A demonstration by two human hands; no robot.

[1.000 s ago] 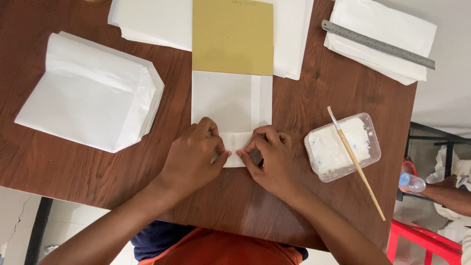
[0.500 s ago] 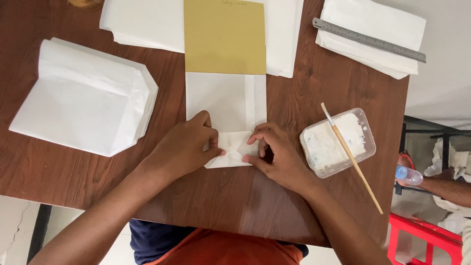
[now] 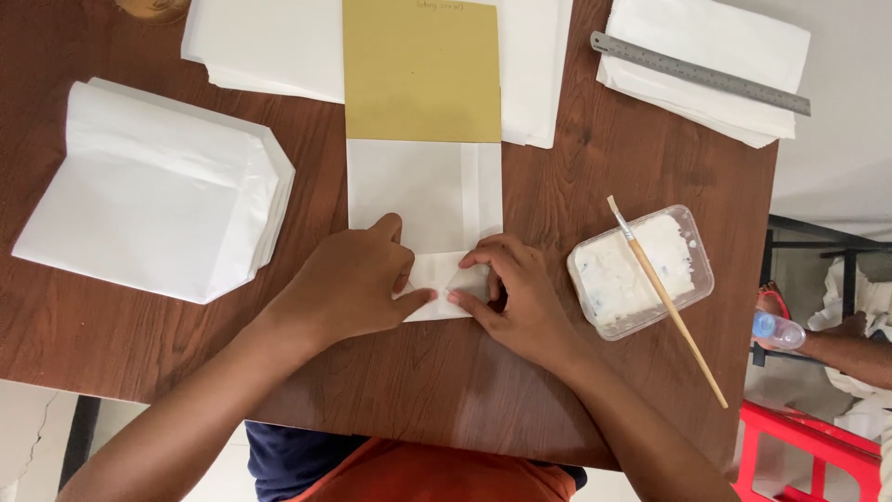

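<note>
Left hand [image 3: 348, 284] and right hand [image 3: 520, 297] close together, fingertips pressing folded flap of white paper bag [image 3: 423, 200], mustard card template [image 3: 421, 70] at 12 o'clock, glue tray [image 3: 692, 244] with brush [image 3: 664, 297] at 3 o'clock

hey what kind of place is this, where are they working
Probably a small handcraft workspace for making paper bags: a brown wooden table carries stacks of white paper bags, a metal ruler, and a tub of white paste with a brush.
</note>
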